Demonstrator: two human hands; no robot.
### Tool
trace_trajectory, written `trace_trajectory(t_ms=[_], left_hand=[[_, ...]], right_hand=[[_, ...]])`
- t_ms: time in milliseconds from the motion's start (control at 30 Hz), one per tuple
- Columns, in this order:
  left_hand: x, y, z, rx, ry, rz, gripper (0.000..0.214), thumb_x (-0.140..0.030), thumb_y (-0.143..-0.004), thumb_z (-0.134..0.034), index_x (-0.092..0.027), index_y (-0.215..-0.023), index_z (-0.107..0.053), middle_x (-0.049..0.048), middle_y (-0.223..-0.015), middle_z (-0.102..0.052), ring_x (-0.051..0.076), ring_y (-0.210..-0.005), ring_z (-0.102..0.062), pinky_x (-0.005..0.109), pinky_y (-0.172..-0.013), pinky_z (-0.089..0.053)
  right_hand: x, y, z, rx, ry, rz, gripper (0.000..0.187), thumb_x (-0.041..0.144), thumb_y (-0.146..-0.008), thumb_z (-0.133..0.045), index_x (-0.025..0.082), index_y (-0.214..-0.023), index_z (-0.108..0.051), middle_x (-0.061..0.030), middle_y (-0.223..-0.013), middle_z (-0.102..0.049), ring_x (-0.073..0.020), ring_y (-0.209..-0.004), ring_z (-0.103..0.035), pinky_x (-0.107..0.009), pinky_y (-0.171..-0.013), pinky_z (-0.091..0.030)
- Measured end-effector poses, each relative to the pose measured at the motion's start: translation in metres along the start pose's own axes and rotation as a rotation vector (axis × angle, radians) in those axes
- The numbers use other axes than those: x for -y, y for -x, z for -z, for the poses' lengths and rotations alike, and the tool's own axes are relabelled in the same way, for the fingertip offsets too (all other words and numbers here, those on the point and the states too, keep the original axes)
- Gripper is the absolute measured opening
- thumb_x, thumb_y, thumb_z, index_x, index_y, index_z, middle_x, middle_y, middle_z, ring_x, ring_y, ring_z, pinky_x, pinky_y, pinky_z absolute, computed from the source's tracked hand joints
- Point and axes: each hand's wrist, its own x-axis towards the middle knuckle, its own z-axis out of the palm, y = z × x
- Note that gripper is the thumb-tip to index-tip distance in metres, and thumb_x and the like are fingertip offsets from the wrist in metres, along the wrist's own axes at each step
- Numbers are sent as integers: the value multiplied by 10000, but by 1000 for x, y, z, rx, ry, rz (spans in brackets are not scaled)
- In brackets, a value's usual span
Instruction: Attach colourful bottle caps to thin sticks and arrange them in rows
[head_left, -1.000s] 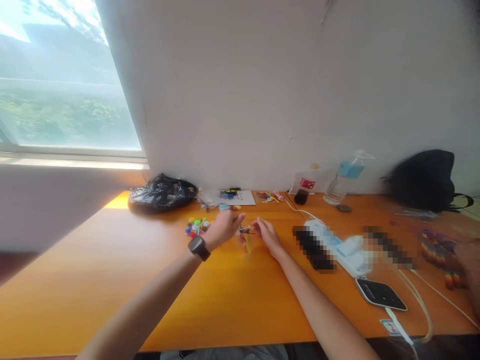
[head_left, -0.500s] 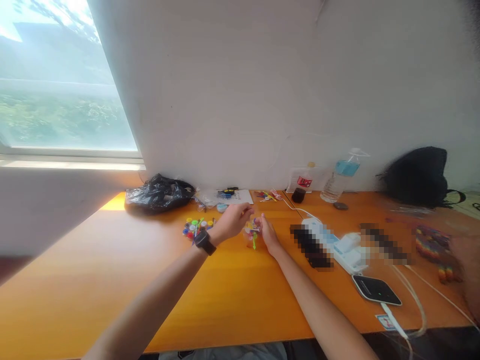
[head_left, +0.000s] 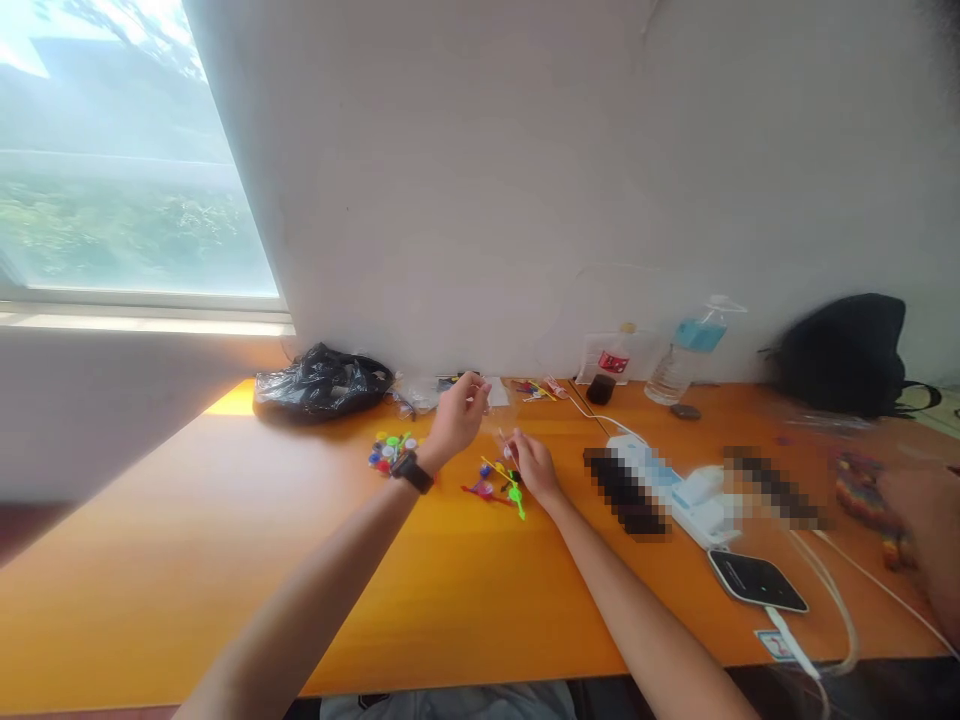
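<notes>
L fingers [head_left: 477,392]: grip too small to tell; co-worker's arm [head_left: 928,530] blurred, cut @ R edge; window [head_left: 127,190] cut top/L.

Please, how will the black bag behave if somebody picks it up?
The black bag will probably sag, as it looks thin and crumpled. Its glossy surface may feel slippery. It seems unlikely to roll, lying slumped and uneven.

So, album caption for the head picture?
Left hand and right hand near small colourful plastic pieces on an orange wooden table.

No text or number can be read.
</notes>
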Motion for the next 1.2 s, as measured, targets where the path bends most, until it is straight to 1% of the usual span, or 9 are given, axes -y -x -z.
trace_trajectory(t_ms=[133,333,467,567,667,767,833,967,1200], left_hand=[[18,-5,12,77,247,151,301,-482,-912,-629,-214,-1026,-554,-19,-774,-616,79,-509,-512,207,-516,-412],[48,-37,60,-307,218,377,355,-370,-798,-744,-181,-1042,-569,46,-860,-703,97,-599,-583,225,-584,-463],[65,-48,102,-377,116,492,346,-306,-771,-764,-146,-1004,-564,108,-869,-708,162,-678,-637,286,-635,-485],[71,-34,114,-454,-8,510,400,-293,-754,-786,-145,-1063,-579,144,-1018,-701,227,-866,-655,315,-722,-482],[69,-4,102,-448,-95,441,457,-313,-776,-780,-197,-1173,-586,118,-1165,-680,232,-949,-641,325,-796,-480],[60,32,74,-196,-244,200,313,-337,-867,-695,-208,-1142,-620,101,-1116,-694,250,-997,-639,355,-862,-481],[54,54,55,-51,-291,69,191,-294,-906,-631,-217,-1081,-640,92,-1113,-699,249,-992,-639,371,-884,-478],[46,88,30,163,-366,-111,114,-237,-929,-600,-237,-1024,-663,75,-1025,-711,260,-978,-622,407,-916,-463],[45,108,25,243,-377,-209,163,-175,-965,-530,-249,-1001,-670,62,-955,-716,251,-942,-602,379,-845,-468]], right_hand=[[0,1,2,-16,43,6,640,798,-919,-399,236,-731,-640,-59,-736,-686,-242,-723,-639,-324,-699,-472],[-6,2,3,33,203,126,375,583,-934,-553,240,-819,-653,-64,-839,-711,-244,-790,-646,-333,-735,-481],[3,4,6,31,374,234,253,454,-933,-577,229,-883,-682,-85,-903,-710,-267,-895,-640,-380,-838,-493],[24,11,8,69,496,394,224,388,-943,-600,215,-1027,-715,-119,-1029,-713,-299,-1032,-614,-437,-958,-464],[48,25,6,238,536,503,300,380,-929,-668,244,-1192,-713,-124,-1133,-713,-314,-1121,-591,-457,-1006,-446],[59,35,3,445,566,565,378,405,-871,-759,299,-1231,-718,-98,-1161,-718,-313,-1153,-588,-457,-1004,-449],[56,37,3,515,594,575,266,385,-883,-751,304,-1136,-754,-85,-1115,-724,-293,-1117,-605,-441,-980,-459],[38,25,16,493,638,502,131,316,-963,-642,277,-993,-763,-64,-1027,-718,-241,-986,-637,-397,-911,-475],[28,8,35,352,714,471,234,263,-996,-533,245,-867,-728,-89,-1023,-698,-262,-988,-622,-411,-905,-465]])
